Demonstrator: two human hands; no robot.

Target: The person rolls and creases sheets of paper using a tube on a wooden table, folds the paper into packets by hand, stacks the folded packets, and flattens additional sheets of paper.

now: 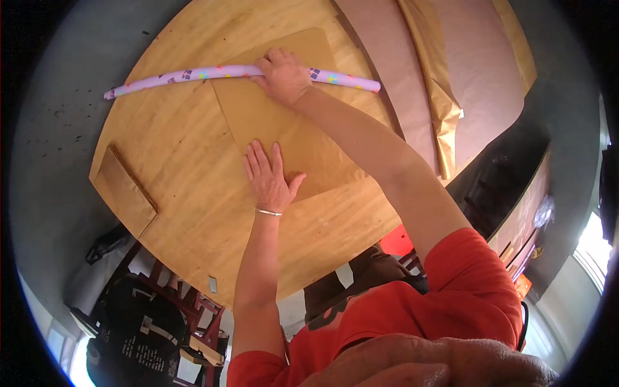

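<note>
My right hand is closed around the middle of a long, thin lilac wrapping-paper roll with a colourful printed pattern. The roll lies crosswise over the far part of a brown paper sheet on the wooden table. Nearer to me, my left hand rests flat on the near left part of that sheet, palm down, fingers spread, holding nothing. A silver bracelet circles the left wrist. My right forearm covers part of the sheet's right side.
Large brown paper sheets with a folded golden-brown strip lie on the right. A folded brown paper stack sits at the table's left edge. A small grey piece lies near the front edge. A black bag stands below left.
</note>
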